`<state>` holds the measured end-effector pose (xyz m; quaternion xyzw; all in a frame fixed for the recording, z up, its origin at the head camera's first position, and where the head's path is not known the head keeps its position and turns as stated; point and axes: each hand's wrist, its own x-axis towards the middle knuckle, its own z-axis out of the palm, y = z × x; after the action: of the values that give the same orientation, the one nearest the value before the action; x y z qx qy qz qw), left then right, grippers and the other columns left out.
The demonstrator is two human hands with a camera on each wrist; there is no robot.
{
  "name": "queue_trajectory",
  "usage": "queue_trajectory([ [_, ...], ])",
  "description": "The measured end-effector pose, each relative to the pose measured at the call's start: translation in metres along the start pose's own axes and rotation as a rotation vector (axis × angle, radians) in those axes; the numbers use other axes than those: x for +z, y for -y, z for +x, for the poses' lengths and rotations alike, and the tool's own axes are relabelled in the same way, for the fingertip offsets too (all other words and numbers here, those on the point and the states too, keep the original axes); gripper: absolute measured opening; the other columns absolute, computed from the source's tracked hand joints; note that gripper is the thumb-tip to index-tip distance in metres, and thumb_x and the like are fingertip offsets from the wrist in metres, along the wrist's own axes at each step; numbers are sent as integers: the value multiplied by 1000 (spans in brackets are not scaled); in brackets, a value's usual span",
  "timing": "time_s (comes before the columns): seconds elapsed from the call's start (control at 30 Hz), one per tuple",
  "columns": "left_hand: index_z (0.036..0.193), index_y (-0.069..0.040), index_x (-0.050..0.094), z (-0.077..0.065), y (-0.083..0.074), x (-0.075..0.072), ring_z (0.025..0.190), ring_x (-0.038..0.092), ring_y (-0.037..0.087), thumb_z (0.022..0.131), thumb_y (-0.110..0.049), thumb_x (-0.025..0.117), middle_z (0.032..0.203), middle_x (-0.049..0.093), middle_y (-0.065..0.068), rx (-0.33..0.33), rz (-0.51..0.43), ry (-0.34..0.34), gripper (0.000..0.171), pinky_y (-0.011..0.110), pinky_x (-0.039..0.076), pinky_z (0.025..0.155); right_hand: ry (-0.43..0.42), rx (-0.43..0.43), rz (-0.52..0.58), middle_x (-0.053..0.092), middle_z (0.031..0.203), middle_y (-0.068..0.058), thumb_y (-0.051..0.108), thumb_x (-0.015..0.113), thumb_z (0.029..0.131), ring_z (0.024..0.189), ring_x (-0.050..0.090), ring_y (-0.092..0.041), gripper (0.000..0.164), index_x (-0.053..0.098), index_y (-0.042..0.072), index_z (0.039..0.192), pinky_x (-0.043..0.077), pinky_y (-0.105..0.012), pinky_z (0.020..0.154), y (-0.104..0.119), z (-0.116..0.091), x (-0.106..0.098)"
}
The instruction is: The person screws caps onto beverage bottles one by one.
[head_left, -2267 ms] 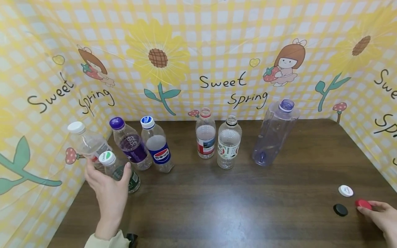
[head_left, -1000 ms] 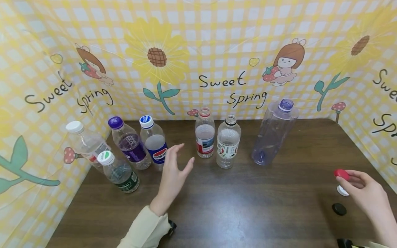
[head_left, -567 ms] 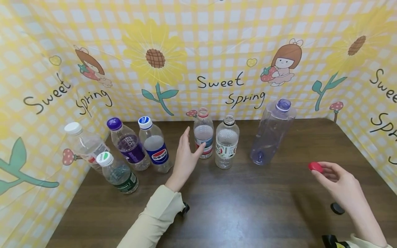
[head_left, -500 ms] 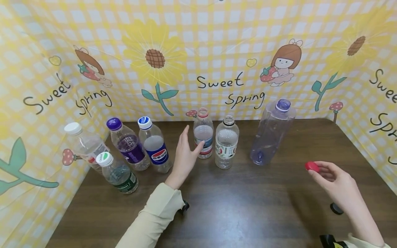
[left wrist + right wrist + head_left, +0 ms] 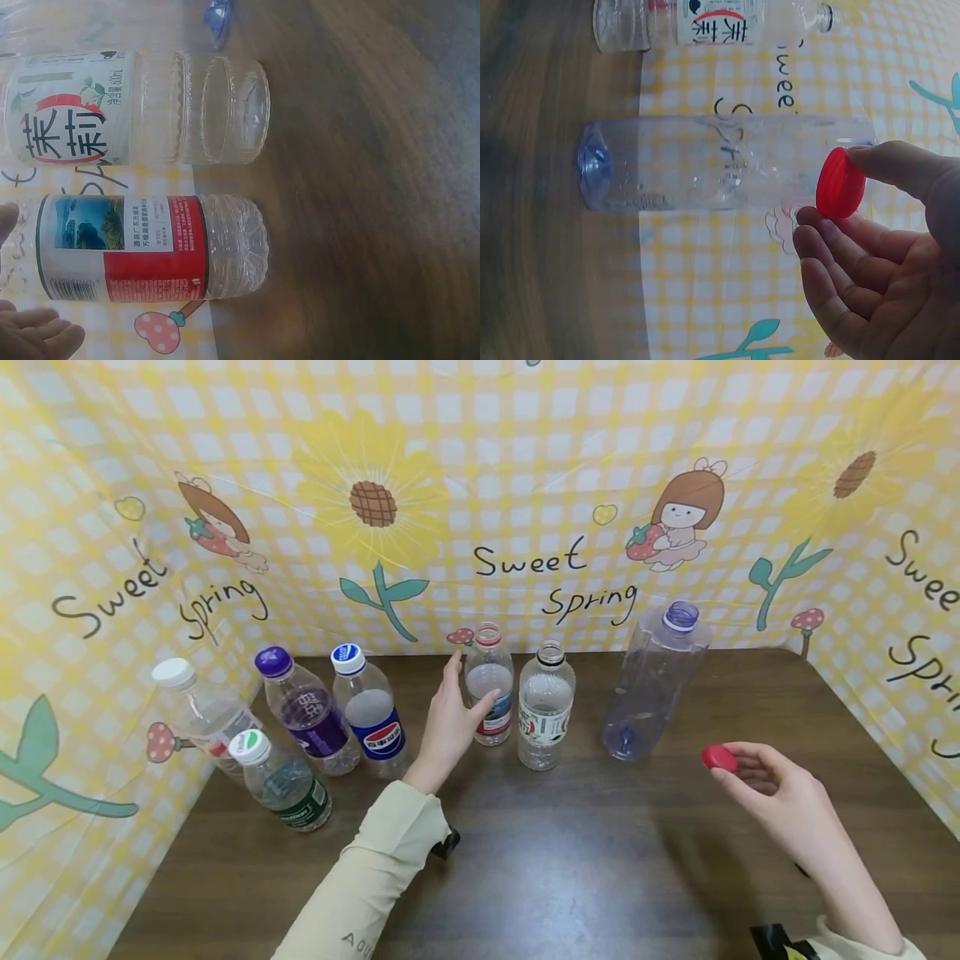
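My left hand (image 5: 448, 720) reaches to the uncapped bottle with the red and white label (image 5: 489, 685), thumb in front and fingers to its left. In the left wrist view its fingers (image 5: 41, 334) lie spread beside that bottle (image 5: 154, 247), not closed round it. Between thumb and fingers, my right hand (image 5: 780, 789) pinches a red bottle cap (image 5: 719, 757) above the table. The right wrist view shows this cap (image 5: 841, 184) from the side. Right of the red-labelled bottle stands a clear uncapped bottle with a black neck ring (image 5: 547, 706).
A tall purple-tinted uncapped bottle (image 5: 654, 681) stands at the back right. At the left are capped bottles: a purple-capped one (image 5: 309, 714), a Pepsi bottle (image 5: 371, 714), a green-labelled one (image 5: 288, 789) and a white-capped one (image 5: 210, 710). A patterned cloth (image 5: 465, 468) walls the table (image 5: 525, 860).
My left hand has left the green-labelled bottle and moved right to the red-labelled bottle. My right hand has lifted the red cap and carried it left; its arm now covers the other caps.
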<state>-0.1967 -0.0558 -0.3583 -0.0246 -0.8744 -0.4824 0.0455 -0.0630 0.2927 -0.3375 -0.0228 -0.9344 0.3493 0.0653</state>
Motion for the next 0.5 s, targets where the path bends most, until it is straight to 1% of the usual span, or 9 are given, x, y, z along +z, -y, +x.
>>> queue_trajectory([
  [0.13,149,-11,22,0,0,0,138,40,33,89,-32,67,149,40,19,13,0,-11,79,50,36,111,-16,-20,18,66,112,-22,28,66,90,77,48,23,41,58,4,123,45,-7,63,7,0,5],
  [0.27,148,-11,28,-3,4,0,133,45,32,87,-32,69,142,46,17,58,6,-46,76,49,38,110,-37,-44,30,68,110,-22,26,67,89,76,49,22,39,60,3,120,44,-5,64,16,3,9],
  [0.37,148,-13,31,-7,7,-1,129,47,31,87,-31,70,138,47,16,87,6,-64,75,48,40,109,-44,-57,30,68,109,-22,26,67,89,75,48,22,39,60,3,120,44,-5,64,24,7,11],
  [0.5,147,-14,32,-14,9,-1,127,48,31,85,-30,72,135,45,16,101,-13,-79,74,48,44,106,-58,-100,33,70,103,-20,20,70,87,73,50,19,38,60,2,119,46,-7,63,36,11,16],
])
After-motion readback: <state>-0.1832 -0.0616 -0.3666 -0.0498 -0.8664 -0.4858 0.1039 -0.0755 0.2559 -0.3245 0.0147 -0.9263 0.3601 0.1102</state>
